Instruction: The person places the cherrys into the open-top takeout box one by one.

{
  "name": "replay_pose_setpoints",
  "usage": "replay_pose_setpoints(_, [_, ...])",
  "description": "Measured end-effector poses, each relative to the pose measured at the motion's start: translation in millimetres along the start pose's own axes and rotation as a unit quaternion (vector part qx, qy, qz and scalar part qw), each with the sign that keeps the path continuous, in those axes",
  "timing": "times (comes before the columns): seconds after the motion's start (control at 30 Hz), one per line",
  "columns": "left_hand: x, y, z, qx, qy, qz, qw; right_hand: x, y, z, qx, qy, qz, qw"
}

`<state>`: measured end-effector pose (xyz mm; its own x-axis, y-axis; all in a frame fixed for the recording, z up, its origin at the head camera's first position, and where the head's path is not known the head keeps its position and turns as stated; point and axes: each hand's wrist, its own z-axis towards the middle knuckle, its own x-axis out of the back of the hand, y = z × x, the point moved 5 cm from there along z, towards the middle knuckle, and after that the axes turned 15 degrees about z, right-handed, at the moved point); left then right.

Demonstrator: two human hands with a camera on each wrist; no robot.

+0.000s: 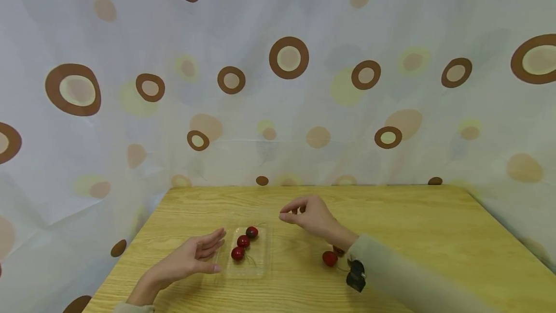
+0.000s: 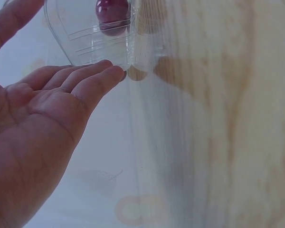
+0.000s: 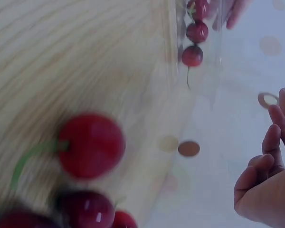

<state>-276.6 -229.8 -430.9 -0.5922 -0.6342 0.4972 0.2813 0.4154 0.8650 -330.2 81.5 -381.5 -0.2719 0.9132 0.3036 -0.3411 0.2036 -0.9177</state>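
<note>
A clear plastic box [image 1: 256,272] lies on the wooden table, with three dark red cherries [image 1: 243,241] in a slanting row inside it. My left hand [image 1: 191,259] is at the box's left side, fingers extended and thumb apart; in the left wrist view its fingertips overlap the clear wall, and contact is hard to tell. To the right of the box and above the table, my right hand [image 1: 313,216] has its thumb and index tips close together, the other fingers loosely curled. Nothing shows between them. Beneath the right forearm lie more cherries [image 1: 329,258], partly hidden in the head view.
Several loose cherries [image 3: 91,146], some with green stems, lie close to the right wrist camera. A black strap-like piece [image 1: 356,276] sits at the right wrist. Behind the wooden table [image 1: 391,216] hangs a white sheet [image 1: 243,23] with brown and pale spots.
</note>
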Motion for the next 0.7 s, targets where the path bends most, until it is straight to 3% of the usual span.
replay_pose_setpoints(0.13, [0.2, 1.3, 0.2, 0.003, 0.000, 0.003, 1.0000, 33.5, -4.2, -12.4, 0.013, 0.002, -0.004, 0.9999])
replay_pose_setpoints(0.4, [-0.1, 2.8, 0.7, 0.005, -0.001, -0.003, 1.0000, 95.1, -0.9, -41.1, -0.004, 0.013, -0.029, 0.9995])
replay_pose_setpoints(0.53, [-0.1, 3.3, 0.8, 0.004, -0.001, -0.007, 1.0000, 117.5, 7.1, -56.1, -0.012, 0.007, -0.045, 0.9989])
replay_pose_setpoints(0.7, [0.0, 2.9, 1.3, 0.001, -0.003, -0.013, 0.9999, 134.8, 23.2, -75.2, -0.043, -0.019, -0.022, 0.9986])
